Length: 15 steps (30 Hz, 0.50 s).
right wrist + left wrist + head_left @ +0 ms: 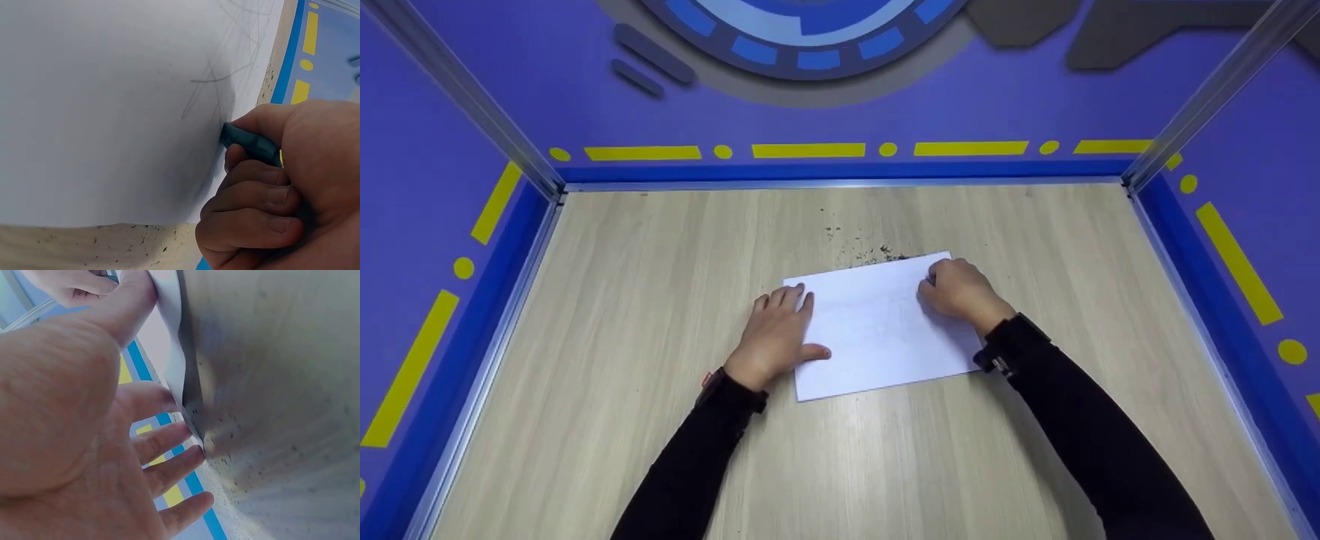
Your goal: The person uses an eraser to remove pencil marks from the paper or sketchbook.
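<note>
A white sheet of paper (870,337) lies slightly askew on the wooden table. My left hand (772,334) rests at its left edge with spread fingers, the thumb lying on the sheet. In the left wrist view that edge lifts a little off the table. Near the sheet's upper right corner, my right hand (960,289) pinches a dark teal eraser (253,145) between thumb and curled fingers, its tip against the paper. Faint pencil lines (216,80) show beside the eraser in the right wrist view; much of the eraser is hidden in the palm.
Dark eraser crumbs (885,251) are scattered on the table (645,450) along the paper's far edge and beyond. Blue-purple panels (825,124) with yellow marks wall in the back and both sides, set in metal framing.
</note>
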Each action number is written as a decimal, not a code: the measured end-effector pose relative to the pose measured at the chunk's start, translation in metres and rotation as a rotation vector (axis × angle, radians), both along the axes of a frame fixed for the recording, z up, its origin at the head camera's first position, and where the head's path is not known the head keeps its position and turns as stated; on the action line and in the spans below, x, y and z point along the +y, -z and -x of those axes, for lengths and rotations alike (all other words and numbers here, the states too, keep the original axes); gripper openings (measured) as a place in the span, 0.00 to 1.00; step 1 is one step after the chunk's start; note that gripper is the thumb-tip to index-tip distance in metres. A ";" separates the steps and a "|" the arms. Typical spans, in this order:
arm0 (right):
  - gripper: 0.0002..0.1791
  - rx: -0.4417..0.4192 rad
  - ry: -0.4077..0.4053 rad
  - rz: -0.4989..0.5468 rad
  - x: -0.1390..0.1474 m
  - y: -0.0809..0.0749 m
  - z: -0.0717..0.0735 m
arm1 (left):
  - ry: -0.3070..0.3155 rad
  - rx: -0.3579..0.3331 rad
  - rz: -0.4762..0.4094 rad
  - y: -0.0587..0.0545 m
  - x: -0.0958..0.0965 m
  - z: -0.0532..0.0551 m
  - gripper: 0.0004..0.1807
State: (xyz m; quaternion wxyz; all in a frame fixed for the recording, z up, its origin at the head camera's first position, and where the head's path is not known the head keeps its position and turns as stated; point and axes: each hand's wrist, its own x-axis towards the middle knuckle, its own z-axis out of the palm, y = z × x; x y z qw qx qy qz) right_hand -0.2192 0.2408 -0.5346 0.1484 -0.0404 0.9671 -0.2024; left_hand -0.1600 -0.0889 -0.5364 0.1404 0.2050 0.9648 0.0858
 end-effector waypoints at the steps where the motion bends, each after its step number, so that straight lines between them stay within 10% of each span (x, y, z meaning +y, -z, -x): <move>1: 0.17 -0.001 0.004 -0.008 -0.001 -0.001 0.000 | 0.000 0.002 -0.002 0.000 0.000 0.000 0.60; 15: 0.19 0.047 0.002 -0.032 -0.035 -0.002 -0.001 | -0.014 0.012 -0.003 -0.001 0.002 0.000 0.59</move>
